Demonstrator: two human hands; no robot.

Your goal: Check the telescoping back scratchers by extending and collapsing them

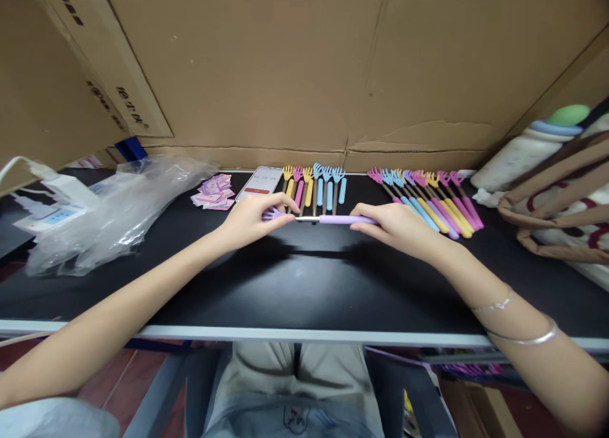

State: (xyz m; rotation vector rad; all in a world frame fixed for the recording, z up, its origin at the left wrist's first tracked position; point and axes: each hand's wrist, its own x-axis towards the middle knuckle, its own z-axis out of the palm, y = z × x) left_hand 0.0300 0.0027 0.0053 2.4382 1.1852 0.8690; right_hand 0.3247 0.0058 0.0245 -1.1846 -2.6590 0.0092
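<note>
I hold a purple back scratcher point(333, 219) crosswise just above the black table point(304, 279). My left hand point(250, 219) pinches its purple claw head, and my right hand point(394, 225) grips its purple handle; a short metal shaft shows between them. Behind it lie several back scratchers in a row point(314, 187), yellow, pink and blue. A second, longer row point(428, 197) in pink, blue, purple and yellow lies to the right, near my right hand.
A phone point(261, 182) and a pile of small pink sachets point(214, 193) lie at the back left. A crumpled clear plastic bag point(109, 216) and a white power strip point(52, 203) are further left. A brown bag point(556, 216) and bottles point(523, 153) stand right; cardboard point(304, 70) walls the back.
</note>
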